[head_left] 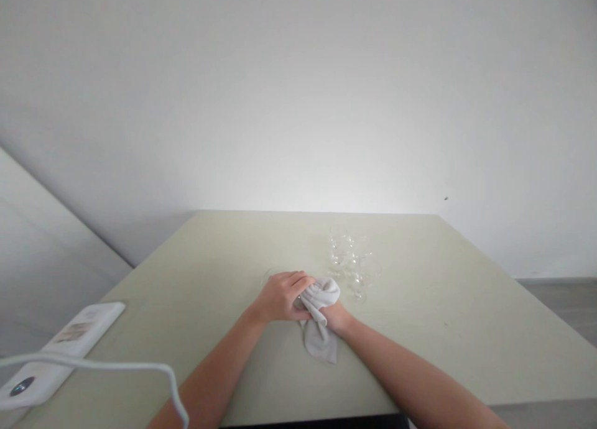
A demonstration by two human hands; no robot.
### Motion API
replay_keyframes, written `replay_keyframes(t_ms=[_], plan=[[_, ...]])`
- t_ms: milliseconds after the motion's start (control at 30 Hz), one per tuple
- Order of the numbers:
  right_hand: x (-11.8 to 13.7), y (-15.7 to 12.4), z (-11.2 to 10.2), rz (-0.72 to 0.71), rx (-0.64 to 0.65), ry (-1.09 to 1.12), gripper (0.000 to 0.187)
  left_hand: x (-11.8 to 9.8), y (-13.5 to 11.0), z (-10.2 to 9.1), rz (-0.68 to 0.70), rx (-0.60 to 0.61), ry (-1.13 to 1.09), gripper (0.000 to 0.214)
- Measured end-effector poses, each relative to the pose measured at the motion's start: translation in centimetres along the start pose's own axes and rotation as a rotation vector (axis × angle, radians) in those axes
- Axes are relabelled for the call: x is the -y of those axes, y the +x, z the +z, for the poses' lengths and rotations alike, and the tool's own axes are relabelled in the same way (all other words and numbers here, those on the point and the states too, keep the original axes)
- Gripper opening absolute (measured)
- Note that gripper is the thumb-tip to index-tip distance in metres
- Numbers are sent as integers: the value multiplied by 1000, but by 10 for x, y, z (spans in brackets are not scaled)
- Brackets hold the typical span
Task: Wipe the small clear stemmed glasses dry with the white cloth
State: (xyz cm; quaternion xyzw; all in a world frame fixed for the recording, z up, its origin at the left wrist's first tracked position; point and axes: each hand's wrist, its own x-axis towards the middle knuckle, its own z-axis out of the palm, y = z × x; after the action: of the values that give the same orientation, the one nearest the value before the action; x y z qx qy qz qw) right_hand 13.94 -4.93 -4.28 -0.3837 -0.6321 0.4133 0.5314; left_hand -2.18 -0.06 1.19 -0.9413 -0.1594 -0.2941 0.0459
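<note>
My left hand (283,297) is wrapped round a clear glass (267,275). Only a thin curved edge of that glass shows beyond the knuckles, and the rest lies behind the fingers and cloth. A light grey cloth (321,292) is bunched against the glass, with its loose end hanging down towards the table. My right hand (333,316) is closed in the cloth, which covers most of its fingers. Both hands meet low over the middle of the table. To the right and a little beyond them stand several clear stemmed glasses (358,280), close together.
The pale greenish table (443,336) reaches back to a white wall (298,106). At its left edge lies a white oblong device (84,336) with a round dark dial. A white cable (116,365) curves across the lower left foreground, in front of my left forearm.
</note>
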Motion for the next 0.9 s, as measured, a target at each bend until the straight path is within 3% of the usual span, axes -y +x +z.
replay_keyframes(t_ms=[567,900], plan=[[-5,1,-1,-49,2,-57,17,0,0,1,-10,10,-4,55],[2,2,-2,-67,20,-111,22,1,-1,2,-5,32,7,56]])
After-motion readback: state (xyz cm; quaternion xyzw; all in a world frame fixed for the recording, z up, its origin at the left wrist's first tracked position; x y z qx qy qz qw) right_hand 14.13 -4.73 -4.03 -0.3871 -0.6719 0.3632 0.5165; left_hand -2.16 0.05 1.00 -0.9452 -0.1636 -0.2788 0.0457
